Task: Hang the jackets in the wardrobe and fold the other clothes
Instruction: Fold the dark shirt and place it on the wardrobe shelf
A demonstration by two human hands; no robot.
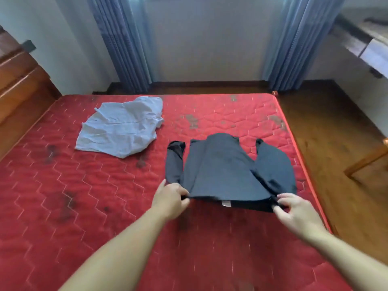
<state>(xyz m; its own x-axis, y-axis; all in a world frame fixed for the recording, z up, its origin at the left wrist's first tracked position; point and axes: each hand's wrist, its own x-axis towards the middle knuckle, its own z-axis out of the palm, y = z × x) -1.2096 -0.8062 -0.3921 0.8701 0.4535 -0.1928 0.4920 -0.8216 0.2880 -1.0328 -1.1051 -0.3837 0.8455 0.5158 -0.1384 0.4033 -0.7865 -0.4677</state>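
Observation:
A dark grey jacket (226,171) lies back-up on the right part of a red quilted mattress (63,196), collar end toward me, both sleeves pointing away. My left hand (171,199) pinches its near left shoulder edge. My right hand (294,211) pinches the near right shoulder edge. The near edge is lifted slightly off the mattress, showing a small white label. A crumpled light blue shirt (123,127) lies apart on the far left of the mattress.
A wooden headboard or cabinet (19,80) stands at the left. Blue curtains (123,45) hang at the far wall. Wooden floor (327,143) runs along the mattress's right side, with a wooden furniture leg (367,160) and a desk (365,43) at the far right.

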